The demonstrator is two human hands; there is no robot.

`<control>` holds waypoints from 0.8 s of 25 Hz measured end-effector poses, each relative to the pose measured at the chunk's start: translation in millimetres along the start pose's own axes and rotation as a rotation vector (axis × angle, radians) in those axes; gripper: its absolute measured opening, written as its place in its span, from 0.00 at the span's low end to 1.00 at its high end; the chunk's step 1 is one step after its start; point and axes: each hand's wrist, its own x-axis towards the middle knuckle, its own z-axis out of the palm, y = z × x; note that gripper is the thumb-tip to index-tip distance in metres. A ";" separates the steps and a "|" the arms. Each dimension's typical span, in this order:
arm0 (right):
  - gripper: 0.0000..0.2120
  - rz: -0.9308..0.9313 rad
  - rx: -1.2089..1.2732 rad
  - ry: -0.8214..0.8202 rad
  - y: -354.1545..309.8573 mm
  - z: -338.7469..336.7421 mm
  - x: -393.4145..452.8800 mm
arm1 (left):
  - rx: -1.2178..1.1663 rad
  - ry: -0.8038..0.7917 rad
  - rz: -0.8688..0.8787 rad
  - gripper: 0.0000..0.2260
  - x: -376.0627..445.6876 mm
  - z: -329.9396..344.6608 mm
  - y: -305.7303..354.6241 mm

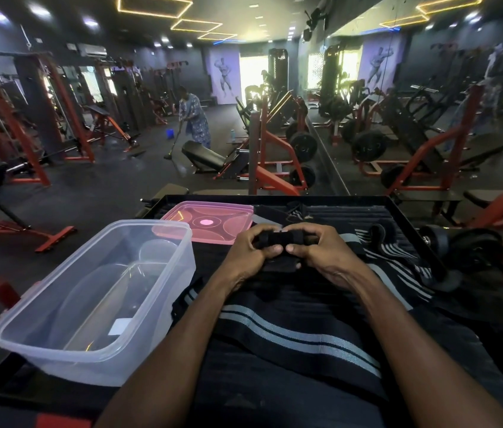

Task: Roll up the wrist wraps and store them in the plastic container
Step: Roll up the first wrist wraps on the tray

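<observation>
A black wrist wrap is partly rolled at its far end. My left hand and my right hand grip that roll from either side, fingers curled over it. The rest of the wrap, black with grey stripes, trails toward me across the black platform. The clear plastic container stands to the left of my hands with nothing inside. Its pink lid lies flat behind it. More striped wraps lie to the right.
A dumbbell lies at the platform's right edge. Red and black gym machines stand all around. A person mops the floor far ahead. A mirror wall runs along the right side.
</observation>
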 end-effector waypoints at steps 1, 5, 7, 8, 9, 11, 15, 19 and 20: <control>0.17 -0.029 0.002 0.013 0.1 -0.5 0.5 | -0.062 -0.001 -0.016 0.16 0.2 -0.1 0.9; 0.22 -0.058 0.043 0.017 -3.3 -0.5 -0.9 | -0.469 -0.055 -0.217 0.09 -0.5 4.4 6.4; 0.22 -0.037 0.072 -0.004 -3.9 -1.7 0.1 | -0.409 -0.045 -0.240 0.14 0.0 5.5 3.4; 0.21 -0.005 0.109 -0.023 -5.5 -2.0 0.0 | -0.335 -0.014 -0.208 0.13 0.5 5.2 1.9; 0.19 0.039 0.157 -0.047 -7.9 -1.9 -0.5 | -0.275 0.018 -0.170 0.11 0.8 4.2 1.2; 0.12 0.138 0.197 -0.078 -11.4 0.6 -2.8 | -0.204 0.059 -0.104 0.09 0.6 2.3 1.6; 0.09 0.123 0.143 -0.022 -7.2 6.4 -5.3 | 0.027 0.016 0.068 0.19 -2.4 -0.2 0.8; 0.16 0.019 0.088 0.027 -4.1 0.9 -4.3 | -0.013 -0.086 -0.049 0.17 -1.7 -4.2 1.0; 0.18 0.010 0.071 0.021 -2.9 0.8 -3.8 | -0.071 -0.094 -0.097 0.13 -2.0 -4.5 0.5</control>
